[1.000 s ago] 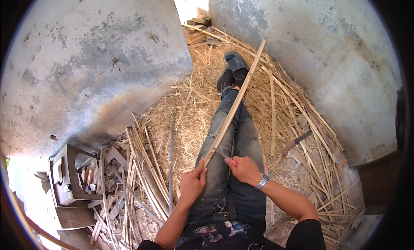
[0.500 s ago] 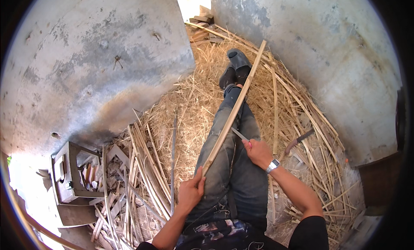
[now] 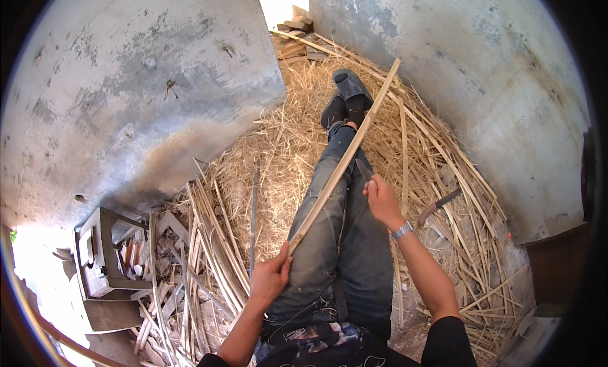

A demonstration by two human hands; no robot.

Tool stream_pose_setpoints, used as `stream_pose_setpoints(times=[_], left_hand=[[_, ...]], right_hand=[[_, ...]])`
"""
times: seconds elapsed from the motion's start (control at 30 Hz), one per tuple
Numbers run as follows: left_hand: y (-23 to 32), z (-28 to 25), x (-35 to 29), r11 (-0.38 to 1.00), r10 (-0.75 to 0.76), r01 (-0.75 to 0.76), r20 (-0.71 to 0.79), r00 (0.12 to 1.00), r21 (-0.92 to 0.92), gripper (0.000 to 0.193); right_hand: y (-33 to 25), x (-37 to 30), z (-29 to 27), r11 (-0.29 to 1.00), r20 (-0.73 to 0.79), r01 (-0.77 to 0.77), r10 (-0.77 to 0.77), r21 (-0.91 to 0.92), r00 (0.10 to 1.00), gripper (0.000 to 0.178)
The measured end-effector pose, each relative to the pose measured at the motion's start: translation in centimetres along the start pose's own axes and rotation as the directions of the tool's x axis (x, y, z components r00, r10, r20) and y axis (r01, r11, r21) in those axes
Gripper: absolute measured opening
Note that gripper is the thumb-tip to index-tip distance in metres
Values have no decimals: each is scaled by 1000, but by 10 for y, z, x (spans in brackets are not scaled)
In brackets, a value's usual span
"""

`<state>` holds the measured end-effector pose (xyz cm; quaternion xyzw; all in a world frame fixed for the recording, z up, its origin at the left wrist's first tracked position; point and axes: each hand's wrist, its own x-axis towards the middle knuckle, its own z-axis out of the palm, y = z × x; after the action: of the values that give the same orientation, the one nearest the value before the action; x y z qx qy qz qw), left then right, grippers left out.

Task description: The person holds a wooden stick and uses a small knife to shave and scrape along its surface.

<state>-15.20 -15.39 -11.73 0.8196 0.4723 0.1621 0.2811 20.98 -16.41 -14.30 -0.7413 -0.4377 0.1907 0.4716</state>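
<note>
A long, pale bamboo strip (image 3: pixel 342 160) slants across my outstretched legs (image 3: pixel 364 253), its far end up beyond my feet. My left hand (image 3: pixel 271 279) is closed around the strip's near end, above my left thigh. In my closed right hand (image 3: pixel 382 202) is a knife (image 3: pixel 363 170), its handle mostly hidden by the fingers. The blade points up and away, just right of the strip; whether it touches the strip I cannot tell.
A curved blade with a brown handle (image 3: pixel 432 208) lies among bamboo strips (image 3: pixel 465 240) on the right. More strips (image 3: pixel 218 246) lie at left, beside a broken wooden frame (image 3: pixel 104 259). Shavings (image 3: pixel 285 158) cover the floor. Worn walls (image 3: pixel 158 63) stand on both sides.
My right hand and the knife have moved farther away along the strip, and the blade has turned more upright. My left hand has shifted slightly left; the strip's far end has swung slightly right.
</note>
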Motion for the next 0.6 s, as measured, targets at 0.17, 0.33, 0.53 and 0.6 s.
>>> stream_pose_setpoints(times=[0.17,0.33,0.53,0.6], left_hand=[[-11,-4,-2,999,43,-43,-4,999,9,46],[-15,-5,-4,999,39,-39,15,999,29,46],[-18,-3,-3,998,68,-68,-12,998,11,47],[-20,-2,-3,998,70,-69,-5,998,12,48]], right_hand=[[-4,32,6,962,11,19,-17,-273,1000,40],[8,54,16,937,-104,75,-118,-342,988,41],[6,64,18,941,-162,64,-124,-333,979,27],[8,69,19,946,-167,111,-167,-304,972,29]])
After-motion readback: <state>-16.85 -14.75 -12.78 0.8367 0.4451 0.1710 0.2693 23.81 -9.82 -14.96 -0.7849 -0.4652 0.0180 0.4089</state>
